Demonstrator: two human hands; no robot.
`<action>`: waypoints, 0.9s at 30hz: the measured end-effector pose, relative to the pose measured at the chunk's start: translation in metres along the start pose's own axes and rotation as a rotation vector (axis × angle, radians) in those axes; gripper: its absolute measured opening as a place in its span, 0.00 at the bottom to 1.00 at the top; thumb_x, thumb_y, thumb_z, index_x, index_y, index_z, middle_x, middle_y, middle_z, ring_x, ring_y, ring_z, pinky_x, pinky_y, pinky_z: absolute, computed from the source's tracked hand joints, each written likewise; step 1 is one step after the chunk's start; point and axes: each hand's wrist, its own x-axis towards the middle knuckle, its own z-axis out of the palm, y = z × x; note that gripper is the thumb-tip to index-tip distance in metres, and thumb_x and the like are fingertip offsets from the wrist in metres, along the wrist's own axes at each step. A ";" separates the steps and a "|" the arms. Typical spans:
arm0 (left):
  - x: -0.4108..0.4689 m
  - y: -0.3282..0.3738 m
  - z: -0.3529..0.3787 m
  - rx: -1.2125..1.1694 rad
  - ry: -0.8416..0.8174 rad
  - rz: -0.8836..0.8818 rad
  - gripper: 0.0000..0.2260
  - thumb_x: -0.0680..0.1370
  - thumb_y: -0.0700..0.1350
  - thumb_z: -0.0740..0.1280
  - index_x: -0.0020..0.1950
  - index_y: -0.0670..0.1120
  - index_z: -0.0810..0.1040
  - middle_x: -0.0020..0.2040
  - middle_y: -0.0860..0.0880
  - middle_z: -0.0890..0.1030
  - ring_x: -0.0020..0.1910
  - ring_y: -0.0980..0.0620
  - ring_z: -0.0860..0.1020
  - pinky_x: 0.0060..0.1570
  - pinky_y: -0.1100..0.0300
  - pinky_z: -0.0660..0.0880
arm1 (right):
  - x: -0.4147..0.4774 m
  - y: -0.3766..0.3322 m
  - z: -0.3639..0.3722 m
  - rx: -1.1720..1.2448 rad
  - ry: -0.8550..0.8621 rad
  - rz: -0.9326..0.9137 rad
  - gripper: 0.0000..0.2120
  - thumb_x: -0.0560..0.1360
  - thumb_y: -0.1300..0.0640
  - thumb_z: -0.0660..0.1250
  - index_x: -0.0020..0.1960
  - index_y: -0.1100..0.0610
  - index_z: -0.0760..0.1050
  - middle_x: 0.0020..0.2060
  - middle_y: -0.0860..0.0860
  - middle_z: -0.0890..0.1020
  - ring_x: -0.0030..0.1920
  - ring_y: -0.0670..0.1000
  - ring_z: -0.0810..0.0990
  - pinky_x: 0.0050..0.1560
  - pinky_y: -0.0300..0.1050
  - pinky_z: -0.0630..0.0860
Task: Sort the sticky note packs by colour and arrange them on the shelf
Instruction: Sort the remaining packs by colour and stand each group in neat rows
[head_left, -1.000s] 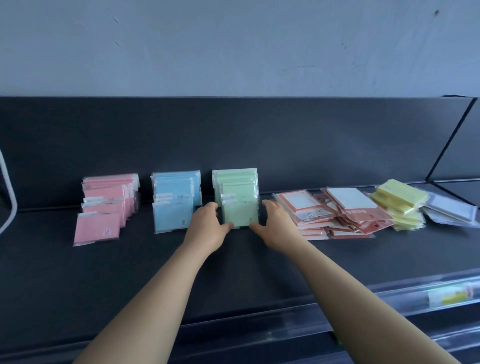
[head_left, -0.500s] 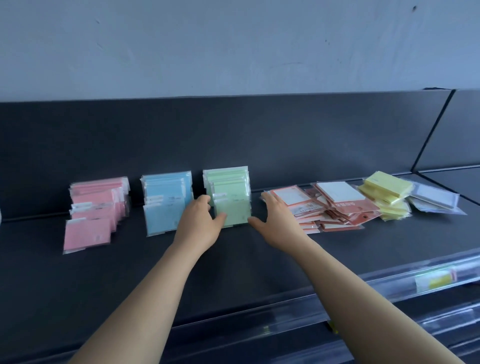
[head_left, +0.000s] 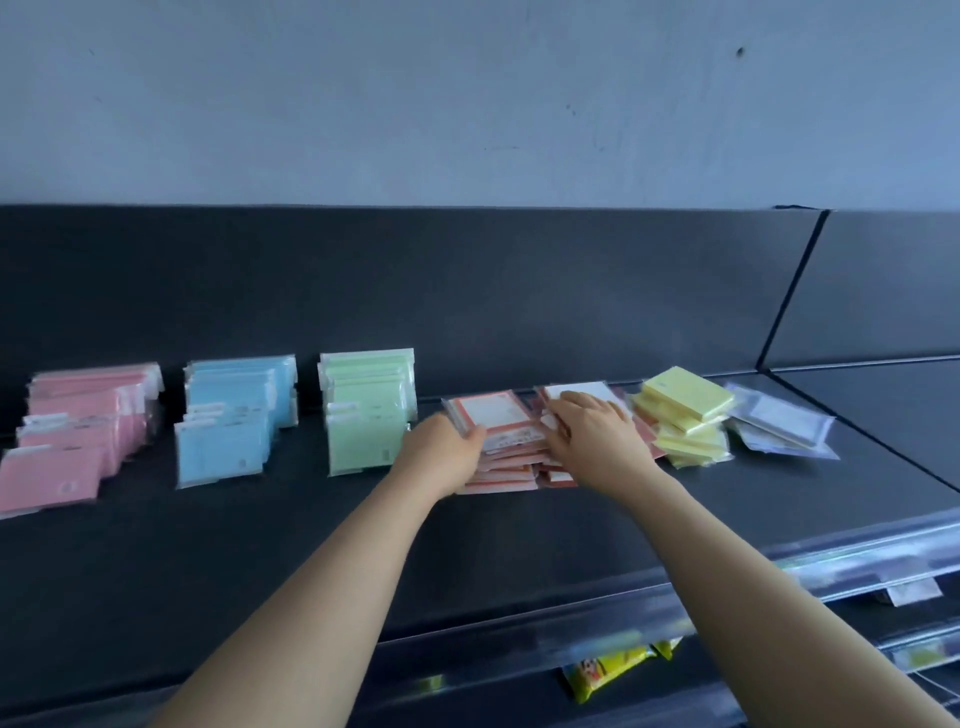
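Nearest the viewer, along the lower right edge of the frame, a clear price rail (head_left: 857, 561) fronts the dark shelf (head_left: 260, 545), and a yellow packet (head_left: 608, 670) shows beneath it at lower centre-right. Two bare forearms rise from the bottom of the frame toward the centre. The left hand (head_left: 441, 457) grips the left side of the heap of orange-bordered packs (head_left: 498, 415), thumb on top and fingers curled round the heap's edge. The right hand (head_left: 592, 431) rests on the right part of the same heap, its fingers fairly straight and laid flat across the top pack, pointing to frame left. The heap lies loose and unevenly overlapped at the centre of the frame, its packs flat on the shelf. To its left, three sorted groups stand in leaning rows running back toward the rear: green packs (head_left: 363, 415) just beside the left hand, blue packs (head_left: 234, 421) further left, and pink packs (head_left: 72, 436) at the left edge of the frame. To the right of the heap lies a stack of yellow packs (head_left: 685, 415), touching it, and beyond that a few clear-wrapped packs (head_left: 779, 426) lie flat. Behind all groups rises the dark back panel (head_left: 467, 291), with a pale grey wall (head_left: 467, 104) filling the upper part of the frame.
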 end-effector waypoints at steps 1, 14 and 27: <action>0.005 0.006 0.004 0.018 0.001 -0.031 0.17 0.81 0.54 0.60 0.44 0.41 0.74 0.43 0.45 0.78 0.42 0.47 0.76 0.38 0.59 0.67 | 0.001 0.004 0.001 0.006 0.004 -0.018 0.17 0.80 0.48 0.55 0.64 0.52 0.73 0.64 0.49 0.75 0.65 0.53 0.70 0.66 0.50 0.63; 0.025 0.029 0.028 -0.318 0.027 -0.283 0.13 0.70 0.46 0.77 0.39 0.43 0.74 0.31 0.48 0.78 0.27 0.52 0.74 0.24 0.65 0.72 | 0.009 0.044 0.008 0.091 0.046 -0.199 0.19 0.77 0.44 0.60 0.66 0.49 0.72 0.66 0.46 0.71 0.68 0.50 0.67 0.69 0.47 0.57; -0.014 -0.009 -0.002 -0.282 -0.100 -0.296 0.11 0.74 0.41 0.73 0.56 0.44 0.80 0.49 0.48 0.84 0.48 0.49 0.82 0.49 0.54 0.78 | 0.003 0.045 0.003 -0.044 -0.060 -0.245 0.38 0.68 0.37 0.70 0.72 0.50 0.62 0.71 0.49 0.64 0.72 0.53 0.61 0.71 0.50 0.54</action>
